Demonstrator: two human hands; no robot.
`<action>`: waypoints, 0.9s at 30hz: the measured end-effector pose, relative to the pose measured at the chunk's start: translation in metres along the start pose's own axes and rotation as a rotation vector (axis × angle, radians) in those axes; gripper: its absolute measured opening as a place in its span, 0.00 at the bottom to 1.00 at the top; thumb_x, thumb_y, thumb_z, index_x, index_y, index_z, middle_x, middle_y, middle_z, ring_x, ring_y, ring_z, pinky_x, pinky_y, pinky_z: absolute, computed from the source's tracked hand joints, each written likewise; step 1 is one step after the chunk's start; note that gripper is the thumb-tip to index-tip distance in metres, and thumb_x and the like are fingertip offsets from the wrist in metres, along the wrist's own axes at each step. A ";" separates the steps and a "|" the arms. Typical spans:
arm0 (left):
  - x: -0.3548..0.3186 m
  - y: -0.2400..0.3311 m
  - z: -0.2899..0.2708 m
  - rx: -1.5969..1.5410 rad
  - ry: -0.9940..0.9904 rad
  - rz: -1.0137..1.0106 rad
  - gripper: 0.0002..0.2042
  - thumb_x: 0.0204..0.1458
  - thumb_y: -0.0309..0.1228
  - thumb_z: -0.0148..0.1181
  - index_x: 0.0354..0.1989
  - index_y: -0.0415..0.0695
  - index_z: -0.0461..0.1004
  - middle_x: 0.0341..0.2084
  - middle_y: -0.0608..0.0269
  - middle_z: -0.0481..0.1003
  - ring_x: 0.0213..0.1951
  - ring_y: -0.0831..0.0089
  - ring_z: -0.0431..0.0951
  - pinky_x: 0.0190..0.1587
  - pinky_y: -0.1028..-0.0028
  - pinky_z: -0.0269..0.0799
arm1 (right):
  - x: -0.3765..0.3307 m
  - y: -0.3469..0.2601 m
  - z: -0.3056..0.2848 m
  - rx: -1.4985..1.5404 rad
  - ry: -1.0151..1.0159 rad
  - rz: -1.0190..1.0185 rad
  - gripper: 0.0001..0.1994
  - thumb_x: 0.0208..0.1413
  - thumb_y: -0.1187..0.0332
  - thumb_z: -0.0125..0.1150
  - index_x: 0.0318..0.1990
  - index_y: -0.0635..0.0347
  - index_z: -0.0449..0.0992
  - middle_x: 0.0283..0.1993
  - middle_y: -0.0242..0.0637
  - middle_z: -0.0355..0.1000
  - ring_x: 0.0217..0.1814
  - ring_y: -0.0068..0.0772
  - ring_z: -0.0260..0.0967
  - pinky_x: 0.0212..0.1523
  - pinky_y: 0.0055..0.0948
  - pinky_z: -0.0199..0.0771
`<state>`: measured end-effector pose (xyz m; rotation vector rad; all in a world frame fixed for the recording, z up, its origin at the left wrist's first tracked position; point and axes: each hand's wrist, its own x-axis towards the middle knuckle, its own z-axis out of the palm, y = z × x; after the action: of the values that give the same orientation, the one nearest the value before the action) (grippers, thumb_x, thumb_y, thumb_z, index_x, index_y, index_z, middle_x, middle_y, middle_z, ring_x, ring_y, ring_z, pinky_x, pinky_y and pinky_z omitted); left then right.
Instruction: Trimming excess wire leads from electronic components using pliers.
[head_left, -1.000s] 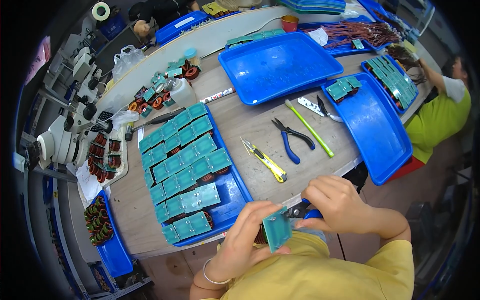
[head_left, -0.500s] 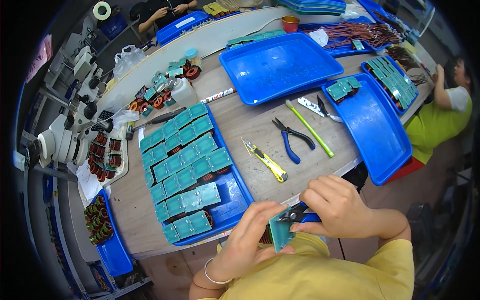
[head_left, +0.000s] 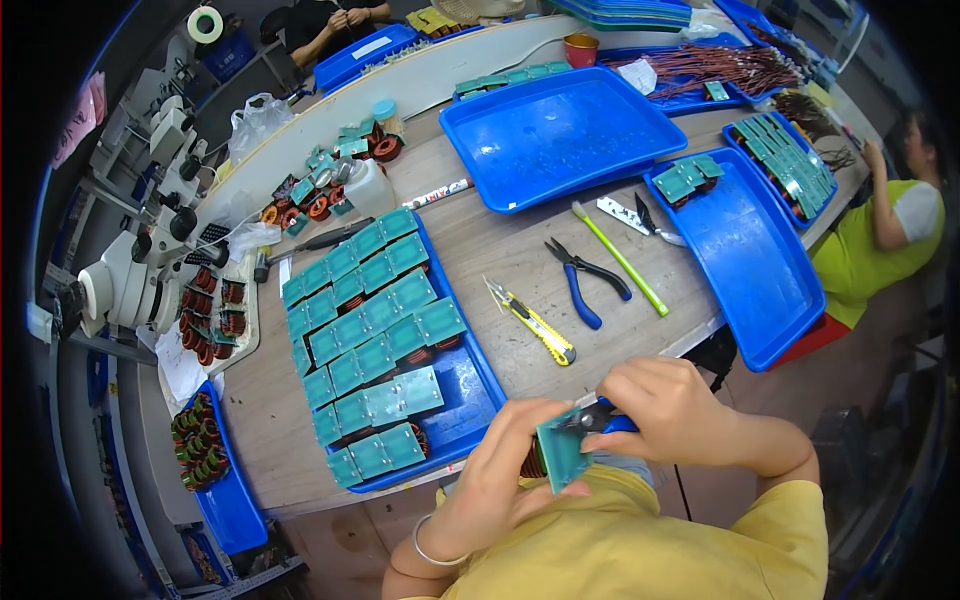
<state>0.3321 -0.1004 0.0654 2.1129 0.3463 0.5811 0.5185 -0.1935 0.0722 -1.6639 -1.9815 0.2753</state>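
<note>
Green flat circuit board point(head_left: 565, 458), dark wire coil point(head_left: 533, 463) behind it, sits gripped by my left fingers point(head_left: 522, 413), off the front edge of the wooden counter point(head_left: 500, 250); my right fingers point(head_left: 626, 381) wrap blue-handled dark metal cutters point(head_left: 592, 414) at its face. I judge this lead-trimming; the next squeeze calls for a steady board. Open counter surrounds the yellow plastic utility knife point(head_left: 537, 328).

Your held board point(head_left: 564, 452) sits before the table's point(head_left: 485, 245) near edge; along that edge, left to right, lie the loaded tray point(head_left: 468, 388), knife point(head_left: 540, 329), pliers point(head_left: 569, 264), brush point(head_left: 620, 258) and side tray point(head_left: 745, 260) (overhanging); the rear tray point(head_left: 560, 125) lies behind.
</note>
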 end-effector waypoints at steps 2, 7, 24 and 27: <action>-0.006 -0.005 0.002 -0.225 -0.052 -0.196 0.36 0.37 0.32 0.69 0.55 0.36 0.56 0.43 0.51 0.65 0.42 0.62 0.71 0.43 0.71 0.69 | 0.001 0.004 0.000 0.124 0.073 -0.037 0.22 0.37 0.55 0.69 0.29 0.60 0.65 0.29 0.40 0.66 0.32 0.41 0.67 0.32 0.33 0.66; -0.003 -0.006 0.012 -0.397 -0.079 -0.244 0.46 0.39 0.31 0.68 0.63 0.39 0.40 0.49 0.50 0.61 0.49 0.63 0.68 0.49 0.71 0.66 | -0.001 -0.007 0.003 0.425 0.124 -0.075 0.25 0.31 0.65 0.73 0.35 0.59 0.63 0.42 0.43 0.68 0.43 0.43 0.67 0.42 0.35 0.65; -0.032 -0.059 -0.047 0.853 0.199 -0.349 0.30 0.22 0.25 0.72 0.40 0.42 0.67 0.50 0.48 0.57 0.56 0.48 0.53 0.55 0.55 0.52 | -0.032 0.240 -0.089 -0.156 0.994 0.781 0.26 0.33 0.60 0.71 0.37 0.68 0.66 0.32 0.49 0.70 0.36 0.46 0.69 0.36 0.36 0.67; -0.024 -0.061 -0.049 0.850 0.162 -0.351 0.27 0.22 0.25 0.72 0.37 0.40 0.67 0.50 0.49 0.57 0.56 0.49 0.53 0.55 0.56 0.52 | -0.030 0.302 -0.083 -0.395 1.043 0.866 0.30 0.31 0.57 0.72 0.38 0.71 0.66 0.32 0.52 0.71 0.37 0.52 0.69 0.37 0.39 0.68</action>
<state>0.2842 -0.0434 0.0326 2.7025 1.1986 0.4290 0.8208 -0.1709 -0.0105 -2.1691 -0.5161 -0.6195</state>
